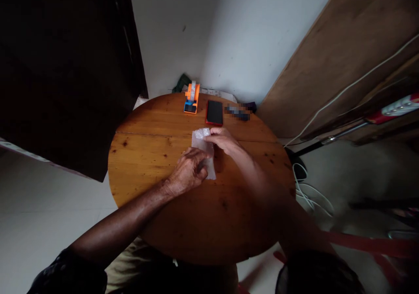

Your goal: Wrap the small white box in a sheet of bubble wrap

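Note:
A strip of whitish bubble wrap (200, 134) lies lengthwise near the middle of the round wooden table (144, 167). My left hand (189, 171) rests across its lower half with curled fingers, the thumb bent near the right edge. At the upper right edge, my right hand (224, 140) has its thumb and fingers closed on the wrap. My left fingers hide the middle of the strip, and whether anything lies inside it cannot be seen.
Toward the back stand an orange and blue tape dispenser (191, 97), a dark flat rectangular thing with red edges (214, 112) and a blurred dark item (238, 111). A wall (183, 36) rises behind. White cables (307, 193) lie on the floor at right.

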A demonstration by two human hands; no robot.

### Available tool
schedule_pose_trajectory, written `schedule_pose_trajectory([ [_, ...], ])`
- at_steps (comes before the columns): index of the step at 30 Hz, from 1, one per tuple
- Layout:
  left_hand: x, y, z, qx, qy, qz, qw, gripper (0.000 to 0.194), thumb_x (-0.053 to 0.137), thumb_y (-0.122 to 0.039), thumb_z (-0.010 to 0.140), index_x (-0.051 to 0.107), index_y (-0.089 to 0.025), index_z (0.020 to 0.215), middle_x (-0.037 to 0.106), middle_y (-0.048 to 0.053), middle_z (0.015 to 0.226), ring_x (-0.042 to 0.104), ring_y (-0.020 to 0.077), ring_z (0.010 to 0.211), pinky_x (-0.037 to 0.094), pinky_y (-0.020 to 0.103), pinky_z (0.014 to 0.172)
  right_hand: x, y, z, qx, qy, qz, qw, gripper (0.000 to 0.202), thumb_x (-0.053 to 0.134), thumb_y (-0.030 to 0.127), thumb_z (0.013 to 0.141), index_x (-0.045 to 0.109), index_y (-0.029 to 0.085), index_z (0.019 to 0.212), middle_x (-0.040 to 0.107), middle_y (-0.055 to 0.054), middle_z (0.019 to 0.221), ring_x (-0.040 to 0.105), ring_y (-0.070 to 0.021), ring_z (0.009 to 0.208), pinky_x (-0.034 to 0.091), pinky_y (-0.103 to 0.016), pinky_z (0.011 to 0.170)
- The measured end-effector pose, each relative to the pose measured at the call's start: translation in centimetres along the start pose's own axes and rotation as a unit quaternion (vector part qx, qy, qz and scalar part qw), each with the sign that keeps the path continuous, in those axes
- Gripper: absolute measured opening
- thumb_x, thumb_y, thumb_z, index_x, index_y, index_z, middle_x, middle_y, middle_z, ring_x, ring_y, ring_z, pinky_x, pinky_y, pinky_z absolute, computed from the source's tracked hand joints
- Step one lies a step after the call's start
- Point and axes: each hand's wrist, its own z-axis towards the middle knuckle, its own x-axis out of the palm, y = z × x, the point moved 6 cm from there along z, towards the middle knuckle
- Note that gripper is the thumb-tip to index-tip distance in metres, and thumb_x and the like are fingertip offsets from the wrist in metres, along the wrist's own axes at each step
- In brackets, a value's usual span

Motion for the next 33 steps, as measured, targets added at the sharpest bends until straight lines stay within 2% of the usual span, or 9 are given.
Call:
schedule_pose_trajectory([
  [2,-0.2,-0.2,0.0,0.008,0.000,0.006,1.000,0.026,0.059,-0.007,0.076,0.067,-0.018,0.098,0.071,0.008,0.101,0.064,0.0244,0.100,0.053,0.044,0.092,0.3,-0.2,-0.1,-0.005,-0.036,0.025,0.999,0.017,0.072,0.026,0.063,0.057,0.019,0.060,0.050,0.006,0.053,0.041,-0.0100,0.054,0.030,-0.025,0.052],
  [5,-0.3,-0.5,-0.1,0.022,0.004,-0.003,1.000,0.012,0.065,-0.019,0.083,0.066,-0.017,0.096,0.072,0.010,0.102,0.065,0.0242,0.097,0.052,0.044,0.092,0.6,-0.2,-0.4,-0.012,-0.072,0.045,0.996,0.016,0.072,0.026,0.061,0.058,0.018,0.060,0.051,0.007,0.055,0.042,-0.0095,0.055,0.030,-0.024,0.053],
  [7,-0.3,-0.7,-0.2,0.026,0.004,-0.003,1.000,0.015,0.068,-0.025,0.085,0.065,-0.016,0.097,0.071,0.011,0.103,0.065,0.0247,0.097,0.052,0.045,0.091,0.6,-0.1,-0.6,-0.011,-0.076,0.054,0.996,0.016,0.072,0.026,0.062,0.058,0.018,0.061,0.051,0.006,0.055,0.041,-0.0092,0.055,0.030,-0.024,0.053],
  [13,-0.1,-1.0,-0.6,0.018,0.008,0.024,1.000,0.016,0.065,-0.017,0.084,0.064,-0.015,0.100,0.070,0.013,0.108,0.062,0.0263,0.103,0.053,0.044,0.090,0.7,-0.3,-1.0,0.017,-0.018,0.076,0.997,0.019,0.073,0.035,0.074,0.060,0.021,0.069,0.047,0.006,0.052,0.036,-0.0077,0.041,0.024,-0.024,0.040],
  [17,-0.1,-1.0,-0.6,0.010,0.020,0.027,0.999,0.016,0.064,-0.016,0.084,0.064,-0.016,0.100,0.069,0.012,0.108,0.062,0.0258,0.102,0.054,0.045,0.091,1.4,-0.5,-0.8,0.019,0.020,0.109,0.994,0.020,0.076,0.039,0.070,0.067,0.022,0.075,0.052,0.004,0.052,0.037,-0.0081,0.041,0.022,-0.024,0.038],
  [19,-0.1,-1.2,-0.5,0.014,0.023,0.025,0.999,0.015,0.063,-0.017,0.085,0.064,-0.016,0.101,0.069,0.012,0.108,0.062,0.0257,0.102,0.054,0.045,0.090,1.8,-0.6,-0.7,0.023,0.022,0.122,0.992,0.022,0.078,0.037,0.066,0.068,0.021,0.077,0.057,0.002,0.056,0.041,-0.0094,0.045,0.027,-0.024,0.041],
  [22,-0.3,-1.6,-0.6,0.012,0.023,0.043,0.999,0.016,0.063,-0.018,0.086,0.065,-0.016,0.102,0.069,0.012,0.110,0.060,0.0270,0.106,0.053,0.046,0.092,1.9,-0.5,-0.6,-0.012,-0.015,0.114,0.993,0.021,0.074,0.034,0.064,0.067,0.019,0.077,0.063,0.001,0.066,0.049,-0.0119,0.056,0.037,-0.025,0.052],
  [27,-0.4,-1.8,-0.8,-0.011,0.035,0.119,0.992,0.020,0.068,-0.022,0.085,0.068,-0.018,0.105,0.070,0.011,0.117,0.055,0.0319,0.112,0.050,0.052,0.096,1.4,-0.5,-0.9,-0.085,-0.096,0.011,0.992,0.018,0.068,0.035,0.068,0.062,0.018,0.070,0.056,0.003,0.063,0.046,-0.0124,0.060,0.036,-0.025,0.056],
  [33,-0.3,-1.3,-0.8,-0.002,0.028,0.099,0.995,0.018,0.064,-0.022,0.088,0.068,-0.014,0.104,0.071,0.011,0.112,0.059,0.0280,0.102,0.052,0.046,0.093,1.5,-0.4,-1.2,-0.102,-0.083,0.080,0.988,0.025,0.069,0.041,0.069,0.064,0.019,0.079,0.061,0.001,0.072,0.051,-0.0148,0.068,0.043,-0.027,0.064],
])
